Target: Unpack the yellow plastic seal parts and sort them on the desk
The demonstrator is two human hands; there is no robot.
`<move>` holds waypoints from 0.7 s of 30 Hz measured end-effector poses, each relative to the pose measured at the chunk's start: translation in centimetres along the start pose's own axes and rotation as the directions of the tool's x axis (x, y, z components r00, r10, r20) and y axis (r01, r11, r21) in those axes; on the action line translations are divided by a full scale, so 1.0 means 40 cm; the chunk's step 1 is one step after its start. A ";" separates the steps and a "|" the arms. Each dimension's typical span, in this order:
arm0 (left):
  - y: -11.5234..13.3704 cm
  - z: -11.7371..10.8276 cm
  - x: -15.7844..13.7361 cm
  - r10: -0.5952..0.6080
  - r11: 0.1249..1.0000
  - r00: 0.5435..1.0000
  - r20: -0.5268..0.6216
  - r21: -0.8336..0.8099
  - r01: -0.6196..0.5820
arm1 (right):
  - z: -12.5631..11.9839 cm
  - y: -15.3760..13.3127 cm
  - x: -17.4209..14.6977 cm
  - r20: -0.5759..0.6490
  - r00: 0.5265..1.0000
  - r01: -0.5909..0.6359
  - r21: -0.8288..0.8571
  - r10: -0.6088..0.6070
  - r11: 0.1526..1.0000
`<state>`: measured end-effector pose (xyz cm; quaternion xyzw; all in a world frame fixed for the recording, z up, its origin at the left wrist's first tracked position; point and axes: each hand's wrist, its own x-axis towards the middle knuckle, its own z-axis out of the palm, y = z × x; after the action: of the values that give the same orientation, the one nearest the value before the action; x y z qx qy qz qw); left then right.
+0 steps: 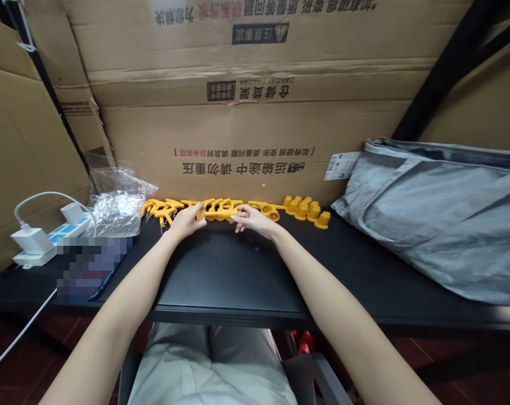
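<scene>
Between my two hands lies a long yellow plastic piece (221,214), pinched at either end. My left hand (188,222) closes its thumb and fingers on the left end. On the right end, my right hand (257,221) grips with thumb and forefinger, its other fingers curled below. Right behind the hands runs a row of yellow plastic pieces (229,203), partly hidden by them. Yellow T-shaped handles with metal corkscrew spirals (165,216) lie left of my left hand. To the right stand several yellow cup-shaped pieces (312,211) in a cluster.
Upright cardboard (246,126) closes off the back of the black table (225,275). At left are clear plastic bags (117,208), a power strip (64,229) with white chargers, and a blurred-out flat item (92,270). A large grey bag (440,219) fills the right side.
</scene>
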<state>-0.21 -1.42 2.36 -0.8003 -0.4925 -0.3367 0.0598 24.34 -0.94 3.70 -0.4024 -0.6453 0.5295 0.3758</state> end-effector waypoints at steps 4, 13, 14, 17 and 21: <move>0.005 0.003 -0.001 0.023 1.000 1.000 -0.020 0.013 -0.023 | 0.009 -0.002 0.003 -0.033 0.999 -0.008 -0.040 0.007 0.999; 0.014 0.011 -0.003 0.026 0.999 0.999 -0.021 0.018 -0.026 | 0.018 -0.009 0.004 -0.162 0.978 -0.157 -0.150 0.132 0.976; 0.014 0.011 -0.003 0.012 1.000 1.000 -0.017 0.019 -0.012 | 0.012 -0.007 0.005 -0.142 0.980 -0.158 -0.137 0.138 0.978; 0.013 0.010 -0.003 -0.021 1.000 1.000 -0.011 0.018 0.021 | -0.006 0.004 0.007 -0.076 0.996 -0.062 -0.088 0.056 0.994; 0.010 0.011 -0.003 -0.021 1.000 0.999 -0.025 0.014 0.022 | -0.016 0.019 0.011 -0.012 0.993 0.113 -0.097 -0.115 0.989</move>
<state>0.31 -1.52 2.04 -0.7902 -0.5026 -0.3440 0.0679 24.84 -0.21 3.07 -0.3870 -0.6887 0.4720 0.3914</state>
